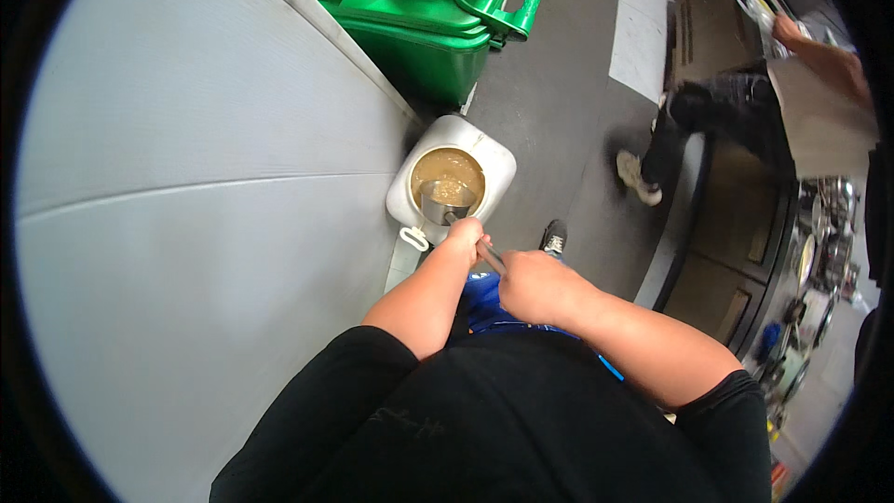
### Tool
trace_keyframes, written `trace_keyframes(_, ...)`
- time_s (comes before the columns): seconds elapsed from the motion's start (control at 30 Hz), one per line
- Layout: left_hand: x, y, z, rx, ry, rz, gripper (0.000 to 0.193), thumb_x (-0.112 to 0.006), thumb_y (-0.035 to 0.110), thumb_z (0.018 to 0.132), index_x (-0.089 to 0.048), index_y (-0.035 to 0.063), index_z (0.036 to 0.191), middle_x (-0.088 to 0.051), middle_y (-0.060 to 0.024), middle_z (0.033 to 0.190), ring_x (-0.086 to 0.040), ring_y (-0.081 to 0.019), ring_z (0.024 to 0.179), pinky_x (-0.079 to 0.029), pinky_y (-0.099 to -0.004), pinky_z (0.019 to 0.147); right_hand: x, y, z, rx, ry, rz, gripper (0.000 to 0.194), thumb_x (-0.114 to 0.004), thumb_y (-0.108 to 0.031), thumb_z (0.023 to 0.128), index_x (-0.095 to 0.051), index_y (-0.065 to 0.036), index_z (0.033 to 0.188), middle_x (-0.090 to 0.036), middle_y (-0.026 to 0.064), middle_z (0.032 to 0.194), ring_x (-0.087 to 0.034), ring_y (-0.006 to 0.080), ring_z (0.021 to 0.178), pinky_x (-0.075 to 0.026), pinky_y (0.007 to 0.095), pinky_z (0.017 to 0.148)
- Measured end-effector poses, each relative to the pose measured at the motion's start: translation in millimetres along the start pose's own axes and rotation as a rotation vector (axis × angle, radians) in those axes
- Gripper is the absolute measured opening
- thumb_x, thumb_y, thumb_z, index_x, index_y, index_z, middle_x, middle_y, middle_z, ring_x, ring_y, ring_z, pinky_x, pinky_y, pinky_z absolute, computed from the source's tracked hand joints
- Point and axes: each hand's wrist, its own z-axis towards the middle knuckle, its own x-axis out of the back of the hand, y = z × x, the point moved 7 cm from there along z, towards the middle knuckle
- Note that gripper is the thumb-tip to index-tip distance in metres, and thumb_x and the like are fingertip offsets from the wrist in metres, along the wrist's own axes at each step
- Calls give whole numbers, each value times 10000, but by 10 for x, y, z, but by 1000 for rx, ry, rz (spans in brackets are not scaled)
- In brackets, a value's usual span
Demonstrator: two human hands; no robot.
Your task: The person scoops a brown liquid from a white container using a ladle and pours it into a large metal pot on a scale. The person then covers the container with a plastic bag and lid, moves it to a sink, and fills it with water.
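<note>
Both my hands grip the long metal handle of a ladle (441, 212). My left hand (466, 237) holds it close to the bowl, and my right hand (534, 286) is wrapped around it farther up, nearer my body. The ladle's deep steel bowl is inside the round mouth of a white plastic container (497, 154) on the floor. Cloudy brown liquid (447, 162) shows within that opening, and frothy brown liquid or matter (450, 192) is in the bowl. A white plastic loop handle (414, 238) hangs at the container's near left side.
A pale panelled wall (209, 258) runs along the left. Beyond the container stands a green wheeled bin (419, 49) with plastic bags on top. At right, a person (733, 112) is beside a counter (726, 237) crowded with pans and utensils. Dark flooring (559, 105) lies between.
</note>
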Motion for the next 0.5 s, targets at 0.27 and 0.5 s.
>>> trace_keyframes(0.27, 94, 383, 200, -60, -410, 272, 137, -503, 136, 767, -553, 80, 653, -527, -83, 618, -482, -243, 568, -388, -421, 563, 249, -755, 328, -72, 176, -253, 203, -595, -72, 814, -715, 16, 952, -735, 207, 916, -738, 334, 852, -595, 422, 736)
trace_keyframes(0.5, -25, 445, 282, 44, -476, 430, 161, -478, 173, 801, -546, 116, 666, -564, -85, 678, -524, -236, 673, -415, -388, 670, 390, -524, 503, -188, 209, -51, 196, -593, -54, 801, -732, 21, 916, -730, 213, 904, -730, 357, 865, -591, 439, 757)
